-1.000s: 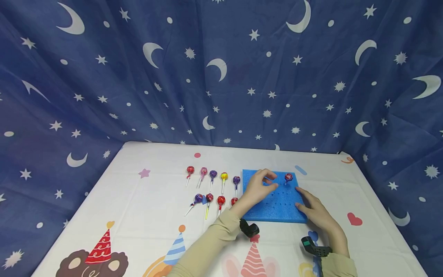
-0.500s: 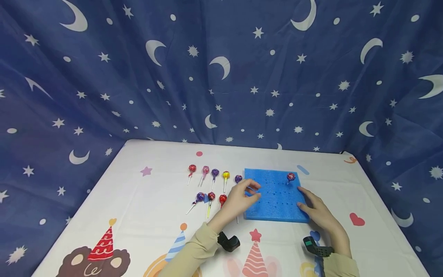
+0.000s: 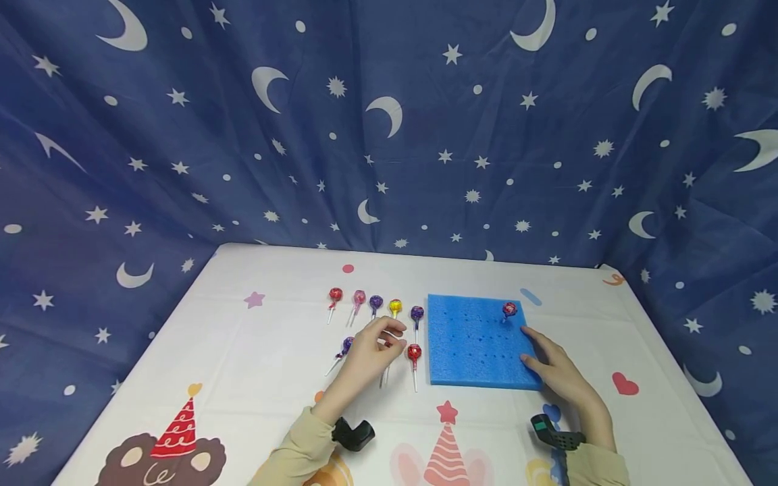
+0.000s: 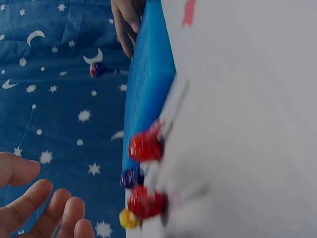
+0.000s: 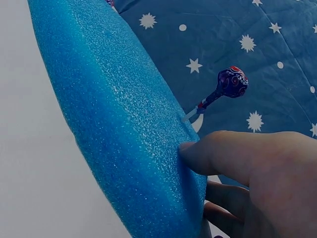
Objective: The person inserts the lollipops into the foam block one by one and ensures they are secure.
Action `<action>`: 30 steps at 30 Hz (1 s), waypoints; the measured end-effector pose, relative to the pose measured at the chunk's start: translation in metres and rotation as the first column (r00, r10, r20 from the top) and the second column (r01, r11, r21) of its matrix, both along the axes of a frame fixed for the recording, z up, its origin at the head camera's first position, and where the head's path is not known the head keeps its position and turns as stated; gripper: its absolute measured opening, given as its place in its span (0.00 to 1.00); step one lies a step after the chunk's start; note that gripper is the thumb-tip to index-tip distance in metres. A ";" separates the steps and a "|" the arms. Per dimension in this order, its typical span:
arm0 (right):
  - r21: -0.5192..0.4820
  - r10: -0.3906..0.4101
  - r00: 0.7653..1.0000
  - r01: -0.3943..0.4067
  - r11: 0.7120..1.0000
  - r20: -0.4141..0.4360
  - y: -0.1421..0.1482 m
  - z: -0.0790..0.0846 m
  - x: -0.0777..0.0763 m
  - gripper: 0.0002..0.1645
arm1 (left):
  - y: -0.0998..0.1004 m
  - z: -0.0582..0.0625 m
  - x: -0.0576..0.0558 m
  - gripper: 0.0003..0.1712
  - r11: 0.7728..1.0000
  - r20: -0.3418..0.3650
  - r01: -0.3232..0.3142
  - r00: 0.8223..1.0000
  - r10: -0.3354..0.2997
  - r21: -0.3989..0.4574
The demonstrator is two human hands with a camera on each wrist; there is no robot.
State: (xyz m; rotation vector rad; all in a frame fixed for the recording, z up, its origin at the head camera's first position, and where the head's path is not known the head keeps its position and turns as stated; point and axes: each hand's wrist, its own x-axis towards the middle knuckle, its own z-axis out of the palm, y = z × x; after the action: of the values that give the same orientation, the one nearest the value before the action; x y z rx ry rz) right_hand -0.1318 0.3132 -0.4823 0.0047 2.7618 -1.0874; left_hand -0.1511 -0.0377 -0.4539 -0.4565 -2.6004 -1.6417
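Observation:
My left hand [image 3: 371, 347] is over the front row of lollipops, hiding some; in the left wrist view its thumb and fingers stand apart with nothing between them. Beside it lie a red lollipop [image 3: 415, 352] and a purple-blue one [image 3: 348, 344]. Behind, the back row runs from a red lollipop [image 3: 335, 295] through pink [image 3: 359, 297] and purple [image 3: 376, 302] to a yellow lollipop [image 3: 396, 307] and a dark purple one [image 3: 416, 313]. My right hand [image 3: 559, 368] holds the right edge of a blue foam block [image 3: 474, 368], thumb on its edge. A red-and-purple lollipop [image 5: 232, 82] stands stick-down in the foam's far right corner.
Rows of small holes dot the top of the foam. A white cloth printed with party figures covers the table [image 3: 243, 351]. Behind it hangs a dark blue curtain [image 3: 425, 121] with moons and stars.
My left hand has moved left from above the foam block to the front row of lollipops, uncovering the block's holes and the rightmost red lollipop. The right hand has stayed at the block's edge.

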 end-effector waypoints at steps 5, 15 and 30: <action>0.005 0.002 1.000 -0.002 1.000 -0.006 0.002 -0.001 0.000 0.39 | -0.023 0.002 -0.002 0.11 0.997 -0.025 -0.060 0.998 0.059 -0.038; 0.002 -0.004 1.000 0.004 1.000 -0.003 0.001 -0.001 0.000 0.39 | -0.063 0.004 -0.011 0.12 0.939 -0.102 -0.149 0.987 0.123 -0.309; 0.012 -0.007 1.000 0.007 1.000 0.006 0.001 -0.002 -0.001 0.39 | -0.085 -0.007 -0.024 0.17 0.860 -0.113 -0.083 0.993 0.030 -0.503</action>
State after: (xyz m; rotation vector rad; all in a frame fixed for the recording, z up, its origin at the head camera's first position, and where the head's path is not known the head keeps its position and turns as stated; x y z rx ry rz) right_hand -0.1326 0.3140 -0.4839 0.0191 2.7648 -1.0703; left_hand -0.1747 -0.1228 -0.4605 -0.4538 -2.9130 -0.8628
